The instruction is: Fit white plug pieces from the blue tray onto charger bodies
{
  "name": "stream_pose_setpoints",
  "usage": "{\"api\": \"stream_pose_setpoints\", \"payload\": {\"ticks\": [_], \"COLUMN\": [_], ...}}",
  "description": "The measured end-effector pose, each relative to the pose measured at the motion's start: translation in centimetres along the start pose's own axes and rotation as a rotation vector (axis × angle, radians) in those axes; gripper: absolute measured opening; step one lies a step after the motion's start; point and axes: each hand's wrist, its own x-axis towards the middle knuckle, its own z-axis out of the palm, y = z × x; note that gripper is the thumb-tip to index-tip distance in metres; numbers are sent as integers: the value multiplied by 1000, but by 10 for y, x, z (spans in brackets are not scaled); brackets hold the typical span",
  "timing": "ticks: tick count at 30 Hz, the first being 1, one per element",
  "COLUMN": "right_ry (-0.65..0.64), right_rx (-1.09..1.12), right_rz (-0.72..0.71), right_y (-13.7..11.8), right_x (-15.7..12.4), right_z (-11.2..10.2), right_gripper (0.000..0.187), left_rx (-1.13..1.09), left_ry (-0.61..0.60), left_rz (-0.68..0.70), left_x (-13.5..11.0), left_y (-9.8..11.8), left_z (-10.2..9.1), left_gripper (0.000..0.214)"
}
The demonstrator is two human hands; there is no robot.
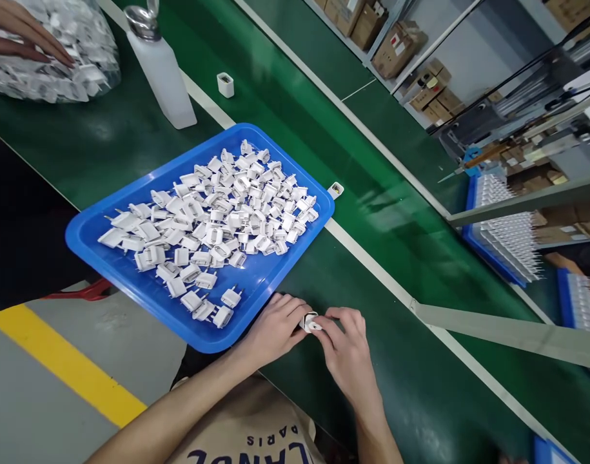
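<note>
My left hand (pixel 274 328) and my right hand (pixel 345 348) meet over the green table near its front edge. Together they pinch one small white plug part (pixel 309 321) between the fingertips. Just left of my left hand lies a blue tray (pixel 111 258) heaped with several loose white plug parts (pixel 217 212). The tray's near corner overhangs the table edge.
A white pump bottle (pixel 159 64) stands behind the tray. A single white part (pixel 226 84) and another (pixel 336 189) sit on the green belt. Another person's hand (pixel 19 35) rests on a clear bag of parts (pixel 77 71) at top left. Blue racks (pixel 502 232) stand right.
</note>
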Motion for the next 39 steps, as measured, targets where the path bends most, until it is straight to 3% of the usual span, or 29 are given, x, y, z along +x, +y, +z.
{"api": "stream_pose_setpoints", "payload": {"ticks": [10, 22, 24, 28, 35, 37, 39], "right_ry": [-103, -181, -188, -169, -96, -38, -3], "right_rx": [-63, -141, -160, -233, -386, -426, -421], "right_rz": [-134, -165, -139, -16, 261, 345, 400], "right_y": [7, 14, 17, 38, 83, 88, 94], "right_x": [8, 6, 6, -8, -64, -58, -31], "right_z": [6, 14, 11, -19, -123, -138, -137], "right_gripper": [25, 33, 32, 31, 48, 52, 52], "left_rx": [-10, -27, -21, -13, -20, -17, -12], "left_ry": [-7, 18, 33, 72, 109, 108, 101], "left_rz": [9, -17, -15, -4, 4, 1, 9], "left_x": [0, 1, 0, -3, -3, -2, -2], "left_y": [1, 3, 4, 3, 0, -1, -2], "left_z": [-2, 1, 1, 1, 5, 7, 8], "left_gripper": [14, 16, 25, 43, 25, 25, 25]}}
